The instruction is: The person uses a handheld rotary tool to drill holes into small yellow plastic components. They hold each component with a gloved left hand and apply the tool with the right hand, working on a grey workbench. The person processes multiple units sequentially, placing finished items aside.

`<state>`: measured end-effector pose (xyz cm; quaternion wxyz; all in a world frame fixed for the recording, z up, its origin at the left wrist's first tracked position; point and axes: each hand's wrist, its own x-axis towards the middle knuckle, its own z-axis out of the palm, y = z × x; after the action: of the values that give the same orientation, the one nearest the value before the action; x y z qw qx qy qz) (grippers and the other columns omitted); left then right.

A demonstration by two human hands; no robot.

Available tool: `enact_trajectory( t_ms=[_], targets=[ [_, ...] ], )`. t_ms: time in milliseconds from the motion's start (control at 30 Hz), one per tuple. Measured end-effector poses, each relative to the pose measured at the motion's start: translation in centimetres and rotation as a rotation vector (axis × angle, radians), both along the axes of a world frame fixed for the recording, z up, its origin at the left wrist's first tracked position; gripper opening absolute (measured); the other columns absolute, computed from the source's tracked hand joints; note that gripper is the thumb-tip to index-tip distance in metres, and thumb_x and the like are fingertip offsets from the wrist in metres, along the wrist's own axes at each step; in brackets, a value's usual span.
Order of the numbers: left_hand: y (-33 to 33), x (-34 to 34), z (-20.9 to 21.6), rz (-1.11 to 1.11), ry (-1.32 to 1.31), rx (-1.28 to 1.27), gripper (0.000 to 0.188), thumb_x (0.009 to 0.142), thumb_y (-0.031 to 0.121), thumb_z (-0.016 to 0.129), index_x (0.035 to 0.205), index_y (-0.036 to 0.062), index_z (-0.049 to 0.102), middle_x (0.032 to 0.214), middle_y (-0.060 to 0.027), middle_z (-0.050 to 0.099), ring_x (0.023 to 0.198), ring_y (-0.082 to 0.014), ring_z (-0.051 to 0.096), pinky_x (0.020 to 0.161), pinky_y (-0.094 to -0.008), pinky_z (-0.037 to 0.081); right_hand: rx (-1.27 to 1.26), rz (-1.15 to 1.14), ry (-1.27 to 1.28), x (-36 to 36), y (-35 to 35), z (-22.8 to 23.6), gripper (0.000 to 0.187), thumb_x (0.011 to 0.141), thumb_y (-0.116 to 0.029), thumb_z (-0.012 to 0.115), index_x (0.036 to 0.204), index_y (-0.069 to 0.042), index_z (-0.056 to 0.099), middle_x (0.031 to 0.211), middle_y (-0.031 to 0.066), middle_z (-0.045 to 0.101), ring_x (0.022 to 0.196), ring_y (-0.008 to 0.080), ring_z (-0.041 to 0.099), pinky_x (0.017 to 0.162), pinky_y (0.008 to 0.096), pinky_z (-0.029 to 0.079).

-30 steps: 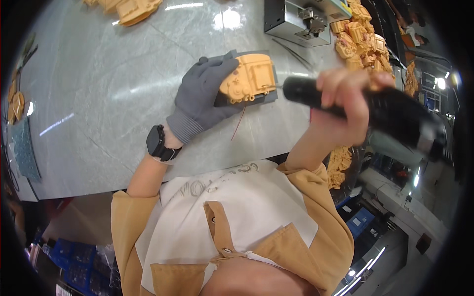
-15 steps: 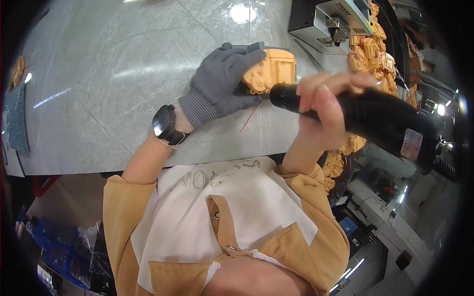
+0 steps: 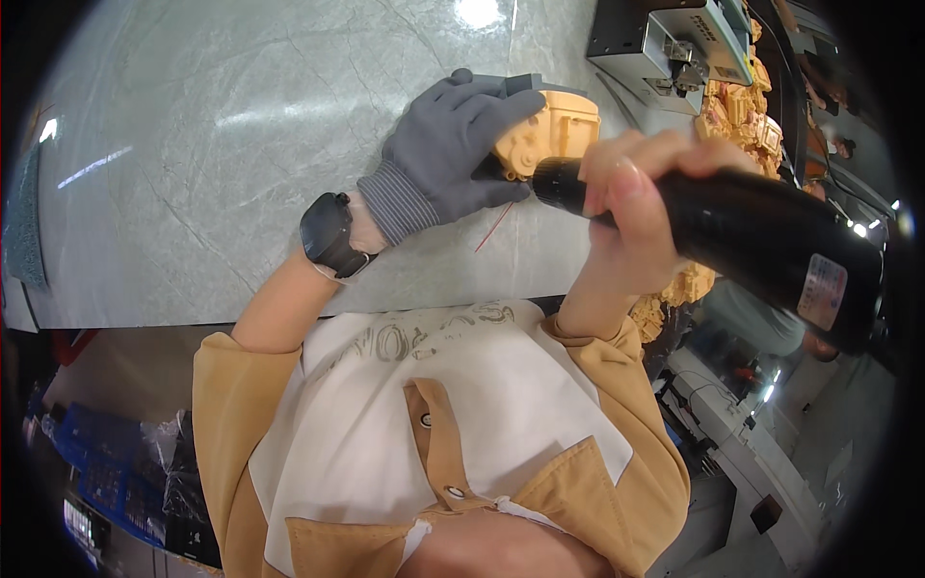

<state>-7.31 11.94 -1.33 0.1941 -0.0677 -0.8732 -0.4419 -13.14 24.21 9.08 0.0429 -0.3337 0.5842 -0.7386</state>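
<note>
Above the grey tabletop (image 3: 241,222), black power tool (image 3: 761,217) levelled at an orange housing (image 3: 554,125)
Right hand (image 3: 636,193) wrapped round the tool; gloved left hand (image 3: 448,144) clasping the housing on the tabletop, seemingly to brace it; metal-cased device (image 3: 650,58) farther back

The person's left hand (image 3: 462,144) is fitted with a grey glove (image 3: 438,125) ending in a ribbed, striped cuff (image 3: 398,202). A black watch (image 3: 328,229) with a rounded-square case sits at that wrist. The white-fronted top (image 3: 366,433) carries faded dark lettering (image 3: 393,344), tan sleeves (image 3: 226,395), a tan collar (image 3: 347,547) and a tan placket (image 3: 441,458) bearing two round fasteners (image 3: 426,420).
</note>
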Motion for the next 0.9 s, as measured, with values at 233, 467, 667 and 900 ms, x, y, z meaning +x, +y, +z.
enact_trajectory(
  t_ms=[233, 467, 667, 900],
  targets=[
    [0.0, -0.3, 0.0, -0.023, 0.055, 0.001, 0.063, 0.073, 0.032, 0.067, 0.125, 0.0056, 0.044, 0.125, -0.0129, 0.05, 0.111, -0.0311, 0.049, 0.099, -0.0426, 0.034, 0.184, 0.011, 0.199, -0.5, 0.9, -0.2, 0.035, 0.069, 0.003, 0.067, 0.091, -0.002, 0.041, 0.061, 0.0046, 0.058, 0.054, 0.0111, 0.053, 0.055, 0.023, 0.044],
    [-0.2, -0.6, 0.4, -0.034, 0.031, -0.002, 0.063, 0.075, 0.033, 0.065, 0.124, 0.0012, 0.043, 0.12, -0.0189, 0.051, 0.11, -0.0355, 0.048, 0.098, -0.0437, 0.034, 0.195, -0.007, 0.218, -1.8, 1.9, 0.5, 0.025, 0.073, 0.004, 0.055, 0.089, -0.007, 0.039, 0.057, 0.0048, 0.046, 0.049, 0.016, 0.05, 0.052, 0.0291, 0.045],
    [0.6, -0.1, 0.2, -0.006, 0.029, -0.019, 0.068, 0.07, 0.028, 0.072, 0.127, 0.0078, 0.041, 0.119, -0.0139, 0.05, 0.105, -0.0321, 0.05, 0.098, -0.0453, 0.035, -0.289, -0.461, 0.005, -11.2, 7.5, 5.5, 0.014, 0.075, -0.001, 0.053, 0.063, -0.006, 0.048, 0.056, 0.0052, 0.049, 0.052, 0.0127, 0.05, 0.059, 0.028, 0.046],
    [0.4, -0.6, 1.1, -0.023, -0.005, -0.008, 0.065, 0.07, 0.023, 0.071, 0.125, 0.0031, 0.043, 0.119, -0.0189, 0.052, 0.11, -0.0347, 0.05, 0.101, -0.046, 0.033, -0.127, -0.736, 0.3, -15.8, 2.1, 3.8, 0.03, 0.068, 0.006, 0.055, 0.098, 0.004, 0.05, 0.057, 0.0049, 0.05, 0.042, 0.0134, 0.048, 0.043, 0.0248, 0.04]
  ],
)
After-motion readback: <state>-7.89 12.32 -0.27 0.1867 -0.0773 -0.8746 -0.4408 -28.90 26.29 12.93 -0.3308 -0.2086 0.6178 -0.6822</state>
